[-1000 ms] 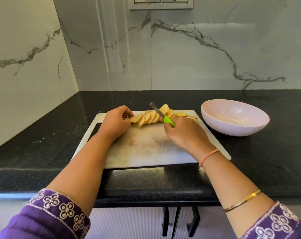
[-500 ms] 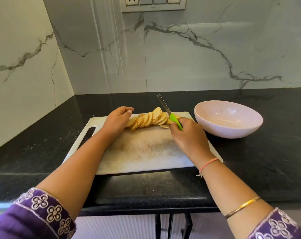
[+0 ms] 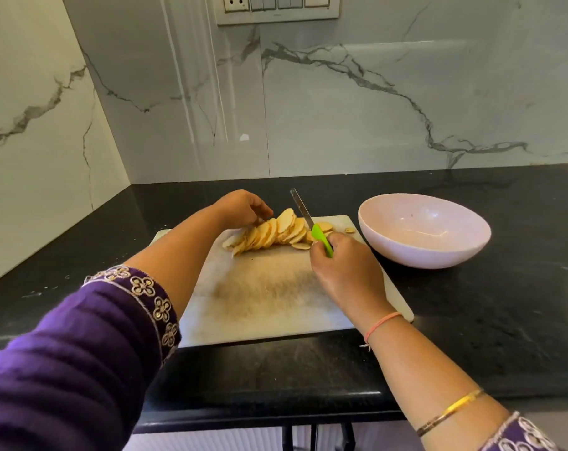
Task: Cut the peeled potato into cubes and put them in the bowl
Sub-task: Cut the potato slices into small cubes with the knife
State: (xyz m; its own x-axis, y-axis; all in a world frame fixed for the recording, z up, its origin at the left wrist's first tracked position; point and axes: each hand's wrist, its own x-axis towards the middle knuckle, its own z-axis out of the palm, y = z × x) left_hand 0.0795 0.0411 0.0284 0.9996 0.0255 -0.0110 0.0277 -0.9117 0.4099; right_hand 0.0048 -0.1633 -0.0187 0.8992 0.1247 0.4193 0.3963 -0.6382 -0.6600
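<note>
Fingers (image 3: 260, 211) of the left hand (image 3: 240, 206) are curling round the potato slices (image 3: 269, 232) along the far edge of the cutting board (image 3: 276, 304); the right hand (image 3: 344, 271) is gripping the knife (image 3: 304, 213). Keeping fingertips tucked while dicing seems wisest.

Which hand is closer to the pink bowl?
The right hand. It grips the knife just beside the bowl. The left hand is farther off, holding the potato slices at the end away from the bowl.
</note>
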